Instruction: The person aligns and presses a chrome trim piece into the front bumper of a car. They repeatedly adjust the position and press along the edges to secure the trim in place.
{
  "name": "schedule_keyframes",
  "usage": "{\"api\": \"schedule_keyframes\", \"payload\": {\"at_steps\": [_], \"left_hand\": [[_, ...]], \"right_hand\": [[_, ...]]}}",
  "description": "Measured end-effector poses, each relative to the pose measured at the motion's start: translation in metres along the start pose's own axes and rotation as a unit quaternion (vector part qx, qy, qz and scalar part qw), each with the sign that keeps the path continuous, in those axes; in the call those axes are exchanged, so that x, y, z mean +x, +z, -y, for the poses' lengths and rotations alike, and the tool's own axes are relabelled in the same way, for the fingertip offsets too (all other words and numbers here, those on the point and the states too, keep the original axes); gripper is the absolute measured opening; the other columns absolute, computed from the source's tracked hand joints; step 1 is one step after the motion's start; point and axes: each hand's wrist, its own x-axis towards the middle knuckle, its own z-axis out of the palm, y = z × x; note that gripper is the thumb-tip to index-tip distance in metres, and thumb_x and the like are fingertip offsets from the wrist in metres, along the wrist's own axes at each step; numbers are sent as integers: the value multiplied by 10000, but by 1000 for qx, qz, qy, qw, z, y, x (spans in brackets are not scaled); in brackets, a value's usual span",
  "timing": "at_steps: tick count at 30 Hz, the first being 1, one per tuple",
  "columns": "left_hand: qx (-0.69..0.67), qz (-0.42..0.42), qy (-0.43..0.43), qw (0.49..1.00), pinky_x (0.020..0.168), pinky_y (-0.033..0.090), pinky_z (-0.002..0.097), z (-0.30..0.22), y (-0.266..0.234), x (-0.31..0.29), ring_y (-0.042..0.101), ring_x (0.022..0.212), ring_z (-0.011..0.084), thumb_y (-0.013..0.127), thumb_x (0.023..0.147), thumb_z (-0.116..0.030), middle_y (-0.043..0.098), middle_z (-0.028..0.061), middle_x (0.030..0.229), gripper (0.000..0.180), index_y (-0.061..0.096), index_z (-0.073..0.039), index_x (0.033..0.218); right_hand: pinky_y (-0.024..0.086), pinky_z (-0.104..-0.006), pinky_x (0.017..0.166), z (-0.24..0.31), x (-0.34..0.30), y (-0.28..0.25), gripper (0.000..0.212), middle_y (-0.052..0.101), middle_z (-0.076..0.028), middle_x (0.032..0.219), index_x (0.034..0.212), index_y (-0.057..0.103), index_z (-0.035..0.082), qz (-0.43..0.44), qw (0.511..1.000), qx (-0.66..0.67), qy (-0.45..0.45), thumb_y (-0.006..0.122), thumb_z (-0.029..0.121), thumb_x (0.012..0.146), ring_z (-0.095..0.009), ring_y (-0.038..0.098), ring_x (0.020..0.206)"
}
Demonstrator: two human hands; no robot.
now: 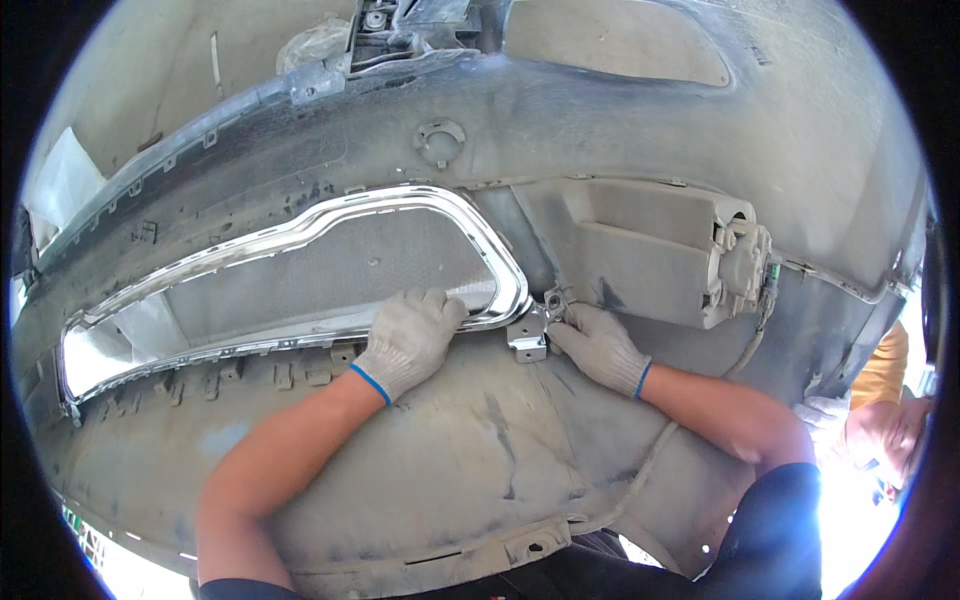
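Big dusty grey moulded panel (430, 470) fills most of the view, prob. a vehicle part seen from its back; co-worker's yellow sleeve (885, 370) shows at far R, w/ strong glare below. Shiny chrome frame (410, 197) lies along the panel's middle, L of a boxy grey housing (645, 245), long opening inside it, narrow end to the L.

Gloved L hand (412, 340) is at the frame's lower rim, near its R end, fingers curled; can't tell if they're gripping the rim or just pressing. Gloved R hand (602, 345) is at the small metal bracket (528, 337) by the frame's lower R corner, thumb & fingers drawn in close; tips part hidden, so can't tell if they're pinching it.

Step in hand looks like fitting or adjusting at that corner, imo. Next move prob. calls for the frame held steady w/ L while R works the bracket precisely, w/o bending it.
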Motion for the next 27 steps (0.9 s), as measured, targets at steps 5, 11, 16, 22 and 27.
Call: {"api": "schedule_keyframes", "payload": {"at_steps": [5,11,16,22,27], "left_hand": [[-18,21,29,999,766,532,466,8,0,3,664,879,343,677,779,-132,645,139,949,241,645,-70,1009],[29,13,40,999,773,517,448,-1,-7,7,657,891,325,654,789,-113,643,144,948,229,656,-65,1013],[53,-91,65,992,739,513,417,-20,-7,12,650,865,294,609,829,-134,631,127,903,143,652,-58,943],[82,-106,55,989,681,526,399,-23,10,19,651,829,276,611,818,-136,624,109,848,111,654,-55,880],[112,-106,61,986,670,514,405,-20,16,17,648,814,273,594,843,-160,621,108,856,114,643,-68,888]], "right_hand": [[518,-469,823,-2,2,-6,405,688,-268,916,1017,676,-36,35,998,-50,-31,591,355,955,-397,683,904],[518,-487,806,-11,3,-1,378,686,-252,933,934,649,-22,-12,989,-134,-70,586,347,985,-419,672,900],[535,-475,712,-11,3,-3,327,684,-224,837,941,610,-3,-6,970,-209,-122,586,319,992,-385,693,789],[563,-443,554,4,-4,5,359,689,-219,877,965,575,23,-14,894,-439,-89,626,378,954,-305,694,630],[579,-376,545,32,-16,1,309,641,-181,1092,1140,582,11,-139,797,-542,-225,588,250,944,-215,717,720]]}}
